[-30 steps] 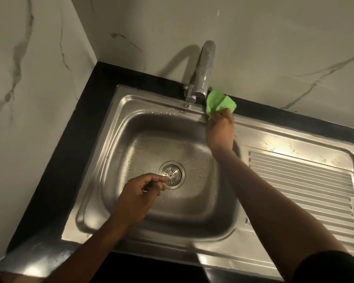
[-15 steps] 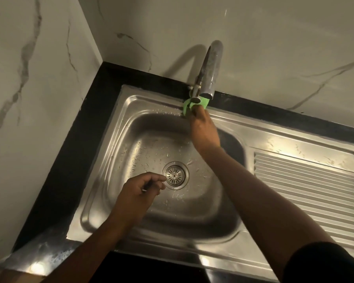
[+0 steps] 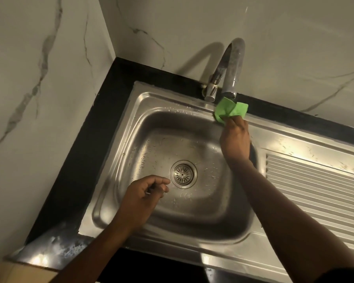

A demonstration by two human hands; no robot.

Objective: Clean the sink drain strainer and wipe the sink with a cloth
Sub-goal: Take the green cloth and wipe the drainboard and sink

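Note:
A round metal drain strainer (image 3: pixel 183 174) sits in the floor of the steel sink (image 3: pixel 151 123). My right hand (image 3: pixel 235 139) is shut on a green cloth (image 3: pixel 230 110) and presses it on the sink's back rim, just under the faucet spout (image 3: pixel 232 66). Just left of the strainer, my left hand (image 3: pixel 144 194) hovers over the basin with curled fingers pinching something small and thin; I cannot make out what it is.
A ribbed steel drainboard (image 3: pixel 315 184) extends to the right of the basin. Black countertop (image 3: pixel 102 127) borders the sink at left and back. Marble walls (image 3: pixel 39 99) rise close on the left and behind. Water droplets speckle the basin floor.
My right hand slid the green cloth left along the back rim to the faucet base, then back right. The left hand has stayed beside the strainer.

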